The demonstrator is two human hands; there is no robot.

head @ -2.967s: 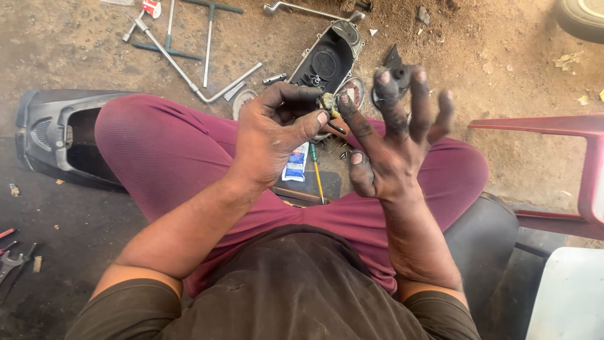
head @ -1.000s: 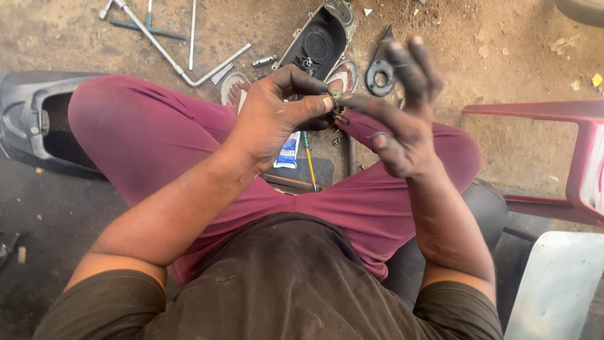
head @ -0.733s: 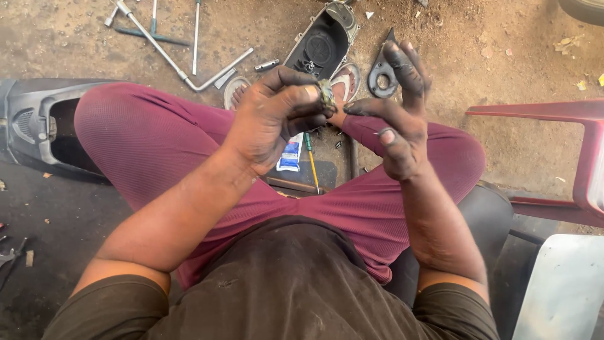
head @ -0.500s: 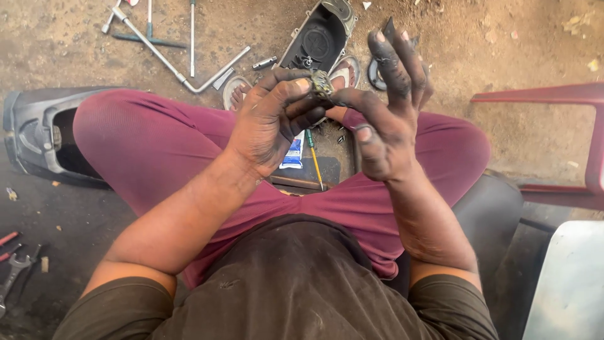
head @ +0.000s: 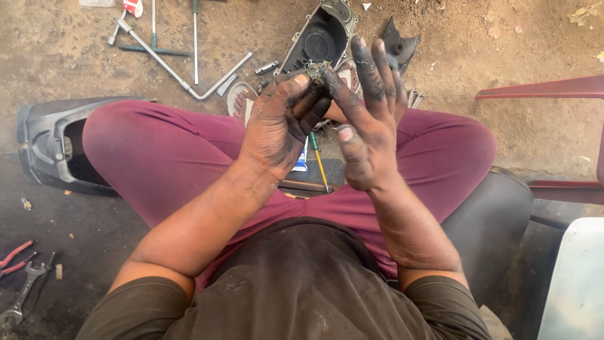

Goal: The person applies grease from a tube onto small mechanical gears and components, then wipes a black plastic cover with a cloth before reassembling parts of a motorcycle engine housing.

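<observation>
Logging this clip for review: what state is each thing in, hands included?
Left hand: greasy, fingers closed on the small grimy part.
Right hand: greasy, fingers spread, fingertips touching the part.
Small grimy part: held up between both hands.
Black engine cover: lying open side up on the dirt.
Black plastic panel: lying on the ground by the left knee.
Spanner: lying flat, untouched.
</observation>
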